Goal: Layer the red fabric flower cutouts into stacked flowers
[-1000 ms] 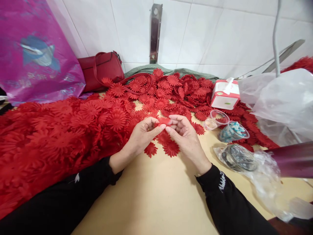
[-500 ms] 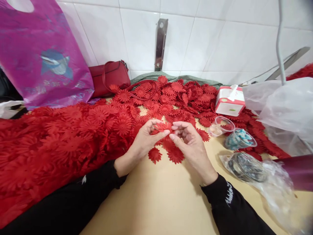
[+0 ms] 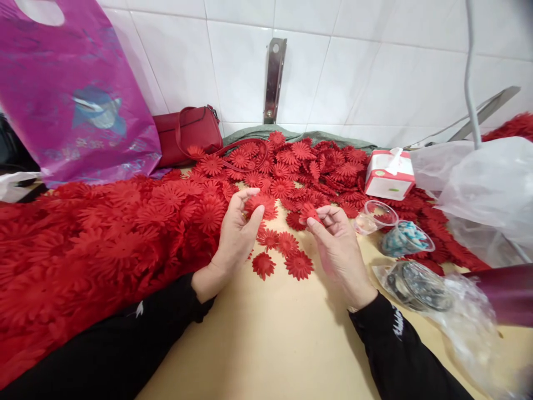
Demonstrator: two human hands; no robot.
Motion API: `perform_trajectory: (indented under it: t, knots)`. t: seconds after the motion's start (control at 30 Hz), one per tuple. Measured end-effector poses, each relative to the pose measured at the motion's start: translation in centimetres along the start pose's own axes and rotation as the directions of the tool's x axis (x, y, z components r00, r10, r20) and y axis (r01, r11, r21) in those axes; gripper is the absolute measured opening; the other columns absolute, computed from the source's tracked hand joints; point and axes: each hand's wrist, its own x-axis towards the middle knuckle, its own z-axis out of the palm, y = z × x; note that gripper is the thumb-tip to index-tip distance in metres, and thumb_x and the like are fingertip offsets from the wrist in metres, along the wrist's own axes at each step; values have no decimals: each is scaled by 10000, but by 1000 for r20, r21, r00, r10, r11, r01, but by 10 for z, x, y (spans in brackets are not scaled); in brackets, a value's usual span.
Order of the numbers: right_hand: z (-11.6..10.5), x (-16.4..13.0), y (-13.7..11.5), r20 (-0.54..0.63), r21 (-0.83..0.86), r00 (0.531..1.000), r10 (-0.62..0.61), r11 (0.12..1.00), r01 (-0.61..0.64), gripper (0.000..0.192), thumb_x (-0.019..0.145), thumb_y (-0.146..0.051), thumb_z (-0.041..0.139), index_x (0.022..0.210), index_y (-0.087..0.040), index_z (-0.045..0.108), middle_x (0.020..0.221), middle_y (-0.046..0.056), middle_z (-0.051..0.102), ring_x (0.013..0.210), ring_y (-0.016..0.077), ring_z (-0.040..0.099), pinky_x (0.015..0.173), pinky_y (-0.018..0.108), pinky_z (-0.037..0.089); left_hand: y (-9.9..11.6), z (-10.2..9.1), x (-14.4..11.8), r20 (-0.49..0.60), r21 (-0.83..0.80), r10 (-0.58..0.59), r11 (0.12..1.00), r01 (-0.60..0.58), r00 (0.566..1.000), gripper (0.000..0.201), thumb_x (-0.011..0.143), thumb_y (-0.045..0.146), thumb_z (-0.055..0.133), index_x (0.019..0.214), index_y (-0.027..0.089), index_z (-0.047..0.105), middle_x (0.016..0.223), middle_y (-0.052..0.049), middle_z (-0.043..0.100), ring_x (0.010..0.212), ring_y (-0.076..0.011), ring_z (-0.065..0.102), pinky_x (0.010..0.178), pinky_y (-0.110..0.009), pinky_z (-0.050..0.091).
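Both my hands are raised over the tabletop, each with a red artificial flower layer. My left hand (image 3: 235, 236) has its thumb in front of one petalled flower piece (image 3: 268, 207) and its fingers behind, partly hidden. Between thumb and curled fingers, my right hand (image 3: 339, 247) pinches a smaller red flower piece (image 3: 309, 213). A gap separates the two hands. Below them on the table lie several loose flower pieces, among them a flat one (image 3: 298, 265) and a more cupped one (image 3: 264, 265).
A large heap of red flowers (image 3: 104, 244) covers the left side, with more along the back. Behind stand a purple plastic bag (image 3: 100, 66) and red handbag (image 3: 191, 133). At right are a tissue box (image 3: 389, 183), clear cup (image 3: 381, 214), cup with blue-white contents (image 3: 403, 239) and bagged coil (image 3: 416, 286).
My hands were close together around a red flower; now they have moved apart, the right one drawing a flower piece rightward. More loose flowers show on the table between them.
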Motion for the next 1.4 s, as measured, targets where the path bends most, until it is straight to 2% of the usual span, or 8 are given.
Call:
perform_trajectory:
  t: [0.17,0.53,0.67,0.77,0.93,1.03,1.17,1.4]
  knots:
    - [0,-1,-2,40,-46,999,-16,999,18,372,796,-258,827,1098,-297,615,972,-40,664,760,107,631,772,261,536,-3,-7,3,-107,287,204,943,-166,973,336,937,202,599,1271,226,571,1319,-89,625,1256,-213,598,1179,-410,426]
    - [1,-1,-6,28,-220,994,-106,969,110,338,788,-271,817,1059,-264,616,960,-5,705,886,159,672,853,308,557,2,-7,-2,-124,627,284,765,-146,951,341,873,151,679,1196,257,649,1380,-103,509,1370,-292,485,1212,-541,318]
    - [6,-10,-4,109,-413,953,-283,859,302,247,862,-237,746,1083,-261,637,1059,25,718,977,182,683,930,345,564,16,0,-11,131,529,250,800,-281,959,150,968,290,650,1111,254,680,1260,-71,653,1258,-250,585,1163,-469,374]
    - [9,-16,-4,224,-529,916,-332,748,401,241,896,-203,693,1123,-275,659,1059,27,728,973,197,695,926,358,572,18,5,-16,284,402,102,890,-215,953,115,959,345,678,973,235,705,1067,-49,730,1047,-223,661,1017,-396,475]
    - [6,-12,-8,272,-562,899,-343,702,437,311,926,-176,659,1217,-287,641,1090,43,713,987,208,686,941,380,551,11,6,-11,162,213,-6,977,-29,987,181,935,339,686,816,213,633,854,2,666,830,-160,608,843,-304,481]
    - [-1,-8,-17,264,-578,919,-293,715,394,197,943,-256,684,1138,-264,660,965,31,692,885,200,658,849,359,531,6,3,-4,56,103,-45,994,39,997,260,900,316,702,742,210,525,735,37,556,703,-119,508,724,-261,440]
    - [-15,-7,-28,408,-639,913,-19,708,300,179,919,-408,745,945,-249,667,822,2,655,739,177,600,695,321,468,-1,1,0,29,-24,-88,996,88,996,219,857,267,713,884,235,498,651,86,442,568,-94,402,582,-233,356]
    - [-22,-12,-21,466,-819,853,235,480,315,230,761,-247,860,798,-243,634,815,-15,647,679,160,558,634,304,375,-4,-3,0,-65,150,0,989,10,998,283,873,123,594,1131,239,569,916,14,596,591,-93,453,564,-257,374]
